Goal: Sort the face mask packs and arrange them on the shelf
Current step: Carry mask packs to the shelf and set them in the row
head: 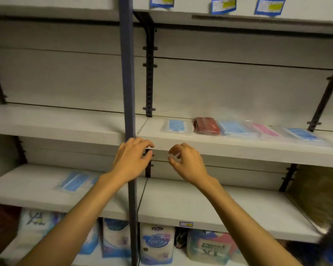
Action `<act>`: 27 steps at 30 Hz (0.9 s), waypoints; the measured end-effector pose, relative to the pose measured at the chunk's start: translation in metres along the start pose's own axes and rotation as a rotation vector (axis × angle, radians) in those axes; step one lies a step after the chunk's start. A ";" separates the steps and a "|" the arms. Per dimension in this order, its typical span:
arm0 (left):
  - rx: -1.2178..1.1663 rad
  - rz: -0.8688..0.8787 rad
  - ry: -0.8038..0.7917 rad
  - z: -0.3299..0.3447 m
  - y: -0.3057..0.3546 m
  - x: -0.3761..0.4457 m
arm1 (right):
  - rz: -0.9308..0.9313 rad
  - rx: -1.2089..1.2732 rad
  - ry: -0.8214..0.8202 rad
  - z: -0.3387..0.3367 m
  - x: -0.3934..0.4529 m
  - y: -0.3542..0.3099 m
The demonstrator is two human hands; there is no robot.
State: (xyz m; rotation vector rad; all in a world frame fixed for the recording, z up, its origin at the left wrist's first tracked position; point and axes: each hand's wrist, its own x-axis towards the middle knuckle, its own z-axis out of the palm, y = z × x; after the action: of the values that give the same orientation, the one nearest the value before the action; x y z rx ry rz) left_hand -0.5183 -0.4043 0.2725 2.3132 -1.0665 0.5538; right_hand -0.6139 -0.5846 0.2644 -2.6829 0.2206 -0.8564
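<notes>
Both hands, L [133, 158] & R [186, 160], loosely curled, holding nothing, below shelf [238, 148] w/ mask packs [236, 128].

Beyond the fingertips, a pale grey laminate shelf board [152, 136] carried clear-wrapped packs: light blue mask pack [177, 126], dark red mask pack [206, 125], pink mask pack [265, 129]. Upright post [128, 83] was grey-blue.

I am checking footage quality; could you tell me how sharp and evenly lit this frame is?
Head view: dim, warm light, soft throughout; mask packs smeared, price labels unreadable; wide-angle bends the shelf edges; both hands slightly blurred.
</notes>
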 end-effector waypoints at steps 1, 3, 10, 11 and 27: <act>0.000 -0.002 -0.005 -0.009 -0.019 -0.012 | 0.000 -0.001 -0.010 0.011 -0.003 -0.016; 0.005 -0.015 -0.025 -0.026 -0.055 -0.034 | -0.006 -0.009 -0.021 0.032 -0.007 -0.051; 0.016 -0.044 -0.066 -0.066 -0.161 -0.089 | 0.026 0.002 -0.086 0.109 -0.009 -0.147; 0.012 -0.063 -0.071 -0.069 -0.175 -0.095 | 0.036 0.009 -0.104 0.120 -0.009 -0.156; 0.090 -0.217 -0.210 -0.045 -0.398 -0.112 | 0.198 0.033 -0.307 0.310 0.044 -0.201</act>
State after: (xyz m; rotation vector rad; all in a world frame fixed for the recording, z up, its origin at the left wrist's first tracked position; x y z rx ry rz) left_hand -0.2806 -0.0944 0.1290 2.5698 -0.8812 0.2845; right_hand -0.3863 -0.3289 0.1182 -2.6610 0.3863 -0.3800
